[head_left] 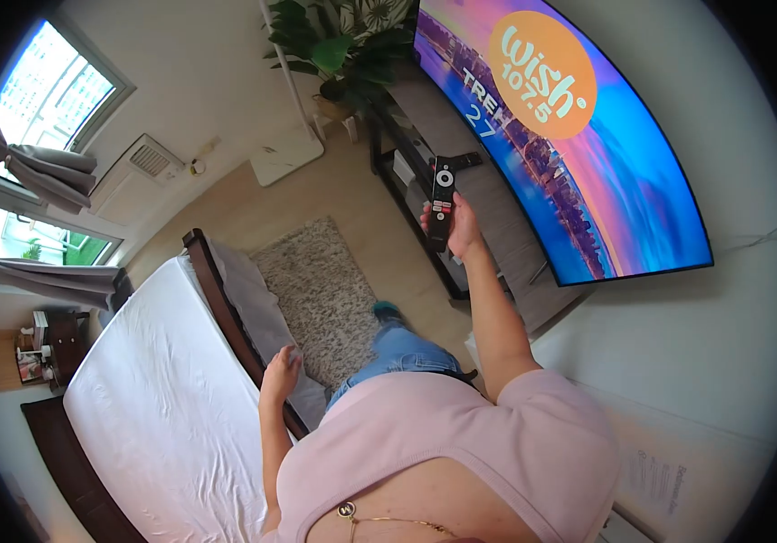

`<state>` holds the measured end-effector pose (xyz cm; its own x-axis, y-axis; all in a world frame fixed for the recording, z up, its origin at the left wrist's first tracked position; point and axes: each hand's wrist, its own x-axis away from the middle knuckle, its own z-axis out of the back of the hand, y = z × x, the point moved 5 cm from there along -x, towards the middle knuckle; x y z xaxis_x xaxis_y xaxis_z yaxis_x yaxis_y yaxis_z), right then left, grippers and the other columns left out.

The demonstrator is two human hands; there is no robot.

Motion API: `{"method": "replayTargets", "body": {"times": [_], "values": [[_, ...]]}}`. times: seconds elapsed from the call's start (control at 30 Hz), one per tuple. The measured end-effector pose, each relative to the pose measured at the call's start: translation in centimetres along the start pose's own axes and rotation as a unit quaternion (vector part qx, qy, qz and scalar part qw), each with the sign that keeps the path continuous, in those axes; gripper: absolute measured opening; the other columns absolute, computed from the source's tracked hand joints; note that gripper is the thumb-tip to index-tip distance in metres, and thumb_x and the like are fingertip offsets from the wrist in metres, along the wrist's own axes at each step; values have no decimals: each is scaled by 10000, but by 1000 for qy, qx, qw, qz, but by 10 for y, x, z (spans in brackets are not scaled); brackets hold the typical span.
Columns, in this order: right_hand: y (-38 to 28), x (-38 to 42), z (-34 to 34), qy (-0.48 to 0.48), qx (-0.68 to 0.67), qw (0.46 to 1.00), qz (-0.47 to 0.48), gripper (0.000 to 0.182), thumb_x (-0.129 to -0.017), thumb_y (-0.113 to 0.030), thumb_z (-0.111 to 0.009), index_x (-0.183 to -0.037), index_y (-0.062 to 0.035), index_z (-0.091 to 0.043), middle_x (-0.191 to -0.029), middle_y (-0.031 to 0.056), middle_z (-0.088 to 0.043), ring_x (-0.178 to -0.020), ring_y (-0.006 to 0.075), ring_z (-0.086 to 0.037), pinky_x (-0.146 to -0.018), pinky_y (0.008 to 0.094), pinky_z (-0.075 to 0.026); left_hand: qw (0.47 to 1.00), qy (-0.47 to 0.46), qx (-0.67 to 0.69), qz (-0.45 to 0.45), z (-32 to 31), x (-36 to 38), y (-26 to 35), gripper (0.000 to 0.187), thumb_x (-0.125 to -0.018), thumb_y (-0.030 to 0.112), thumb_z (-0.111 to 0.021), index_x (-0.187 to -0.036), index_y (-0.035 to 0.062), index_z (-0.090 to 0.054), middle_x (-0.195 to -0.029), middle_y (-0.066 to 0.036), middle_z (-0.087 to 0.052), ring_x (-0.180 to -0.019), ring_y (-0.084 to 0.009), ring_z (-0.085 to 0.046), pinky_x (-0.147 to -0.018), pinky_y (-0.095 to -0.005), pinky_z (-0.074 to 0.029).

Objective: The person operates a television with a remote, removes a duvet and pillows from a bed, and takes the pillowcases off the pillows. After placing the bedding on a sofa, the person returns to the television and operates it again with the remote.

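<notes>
Right hand: I see my right hand (461, 228) out ahead at arm's length, fingers wrapped round the lower half of the slim black remote control with a round pad and coloured buttons (442, 201); thumb lies on the button face
Remote axis: its long axis runs straight on from my palm, top end pointing away from me, toward the dark low TV stand (425, 136)
Screen: the large flat television showing a pink and blue skyline with an orange circle logo (578, 145) stands just beyond and to the right of that hand; the remote sits beside its lower edge, not touching
Left hand: my left hand (280, 369) hangs loosely half open, holding nothing; it hovers near the dark wooden bed frame (226, 308) at the edge of the white-sheeted mattress (153, 398); whether it touches I cannot tell
Nearer hand: the right, by far; the left lies well apart, back near my body
Floor: a shaggy grey rug (325, 290) lies between the two hands
</notes>
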<state>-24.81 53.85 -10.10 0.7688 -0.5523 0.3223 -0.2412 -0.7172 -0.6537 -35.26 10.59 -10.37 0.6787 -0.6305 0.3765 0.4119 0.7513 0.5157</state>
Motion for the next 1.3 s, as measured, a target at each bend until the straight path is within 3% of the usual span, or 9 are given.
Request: {"method": "replayTargets", "body": {"times": [0.27,0.4,0.73,1.3], "values": [[25,35,-4,114,68,991,-33,415,-769,-442,-540,-645,-46,-536,-564,74,-535,-492,196,-552,-467,340,-477,999,5,0,34,-10,40,-27,310,-815,223,-522,-1071,55,-474,-973,-205,-563,-919,-363,-533,-776,-414,-429],[40,45,13,155,-1,987,-44,407,-786,-428,-520,-639,-49,-526,-567,70,-534,-494,199,-540,-479,338,-470,999,25,-7,23,-15,51,-34,321,-815,209,-535,-1082,39,-487,-970,-192,-580,-890,-317,-573,-758,-372,-453],[46,51,36,219,-81,971,-57,384,-806,-418,-478,-665,-61,-502,-563,78,-525,-495,209,-532,-479,352,-457,997,1,40,73,-48,88,-69,355,-806,251,-532,-1086,37,-484,-906,-208,-572,-854,-352,-551,-743,-405,-438],[36,67,54,214,-131,968,11,333,-787,-372,-498,-684,-56,-496,-578,74,-529,-489,212,-525,-471,355,-448,999,-4,37,35,-43,74,-63,346,-809,236,-534,-1090,40,-487,-960,-211,-574,-893,-347,-555,-758,-394,-444]]}}
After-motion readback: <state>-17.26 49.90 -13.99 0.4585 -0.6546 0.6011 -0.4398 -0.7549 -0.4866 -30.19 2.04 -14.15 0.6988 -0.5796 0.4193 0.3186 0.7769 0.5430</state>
